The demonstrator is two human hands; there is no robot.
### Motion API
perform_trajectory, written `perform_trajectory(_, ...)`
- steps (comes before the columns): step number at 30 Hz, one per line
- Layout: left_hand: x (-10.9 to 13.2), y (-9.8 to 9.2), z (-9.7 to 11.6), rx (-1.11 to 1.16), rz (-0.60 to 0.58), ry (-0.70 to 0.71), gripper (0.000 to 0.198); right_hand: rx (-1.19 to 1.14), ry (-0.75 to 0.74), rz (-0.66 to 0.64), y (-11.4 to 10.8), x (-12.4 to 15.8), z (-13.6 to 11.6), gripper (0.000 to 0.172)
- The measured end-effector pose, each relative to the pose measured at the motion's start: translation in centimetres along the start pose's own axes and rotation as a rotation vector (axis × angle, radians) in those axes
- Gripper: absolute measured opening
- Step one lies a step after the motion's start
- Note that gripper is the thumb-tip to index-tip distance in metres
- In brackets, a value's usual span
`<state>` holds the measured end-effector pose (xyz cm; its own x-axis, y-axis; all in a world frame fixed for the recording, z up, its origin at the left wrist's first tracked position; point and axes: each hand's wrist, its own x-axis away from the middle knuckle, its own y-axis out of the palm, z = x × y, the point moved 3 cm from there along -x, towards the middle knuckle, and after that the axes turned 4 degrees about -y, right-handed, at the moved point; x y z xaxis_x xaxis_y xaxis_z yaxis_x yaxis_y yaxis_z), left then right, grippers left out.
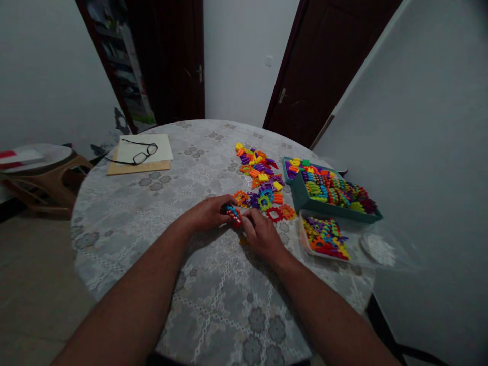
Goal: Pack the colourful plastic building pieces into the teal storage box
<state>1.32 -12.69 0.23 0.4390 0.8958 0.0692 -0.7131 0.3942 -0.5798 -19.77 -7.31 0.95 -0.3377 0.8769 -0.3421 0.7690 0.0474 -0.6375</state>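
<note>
My left hand (211, 213) is closed round a small stack of toothed plastic gear pieces (233, 213), with blue and red edges showing. Close against the stack's right end, my right hand (261, 232) has its fingers curled and pinched together. What lies between those fingertips is hidden. Just beyond both hands sits a loose heap of plastic pieces: a green gear (264, 202), a red gear (274, 214), an orange gear (287, 212) and several purple and yellow blocks. A bit of yellow (243, 242) shows on the cloth beneath my right hand.
A green box (335, 208) with rows of stacked gears stands at the right, its other tray behind it. Nearer lies a clear plastic container (303, 236) of mixed pieces, beside a clear lid holding white pieces (378, 249). Glasses (140, 156) rest on paper at the far left.
</note>
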Motion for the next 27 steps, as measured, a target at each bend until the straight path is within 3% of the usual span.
perform_trajectory(7, 0.2, -0.7, 1.4, -0.056, 0.066, -0.005, 0.027, -0.025, -0.027, 0.101, -0.2, -0.5, 0.4, 0.023)
perform_trajectory(14, 0.2, -0.4, 1.3, -0.025, 0.02, 0.005, 0.028, -0.028, 0.016, 0.155, -0.3, -0.8, 1.2, 0.021)
perform_trajectory(18, 0.4, -0.4, 1.7, -0.028, 0.023, 0.022, 0.031, 0.011, 0.003, 0.166, -0.4, -0.8, 1.1, 0.018)
perform_trajectory(27, 0.9, -0.5, 2.5, -0.059, -0.027, 0.011, 0.029, -0.008, -0.174, 0.08, 0.5, -0.6, 0.7, 0.023)
